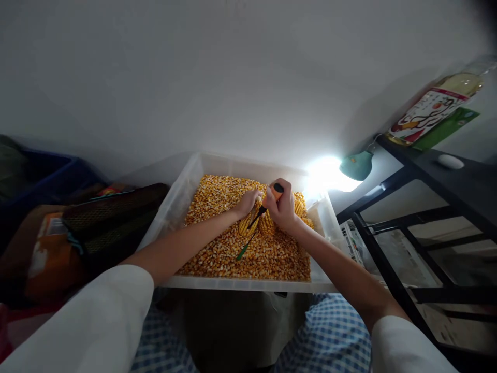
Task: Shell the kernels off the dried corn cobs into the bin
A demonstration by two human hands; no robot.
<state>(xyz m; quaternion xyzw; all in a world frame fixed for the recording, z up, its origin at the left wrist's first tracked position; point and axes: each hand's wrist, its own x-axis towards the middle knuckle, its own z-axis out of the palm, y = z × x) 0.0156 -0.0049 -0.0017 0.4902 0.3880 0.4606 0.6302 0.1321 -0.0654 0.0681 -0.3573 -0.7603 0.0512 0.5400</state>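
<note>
My left hand (247,203) is closed around the upper end of a yellow corn cob (247,224), which lies slanted over loose kernels. In my right fist is a screwdriver (275,192) with an orange and black handle. Its dark shaft slants down to the left and meets the cob, though the exact contact at the tip is too small to make out. More corn cobs (266,225) lie beside and partly under my right hand (284,207). On the kernels (217,248) just below rests a thin tool with a green end (243,252).
A translucent plastic bin (186,281) holds the corn, above my knees. Behind its right corner glows a lamp with a green cap (356,166). At right stands a black metal rack (430,171) with a bottle (435,109). Bags (112,223) and a blue crate (58,173) are at left.
</note>
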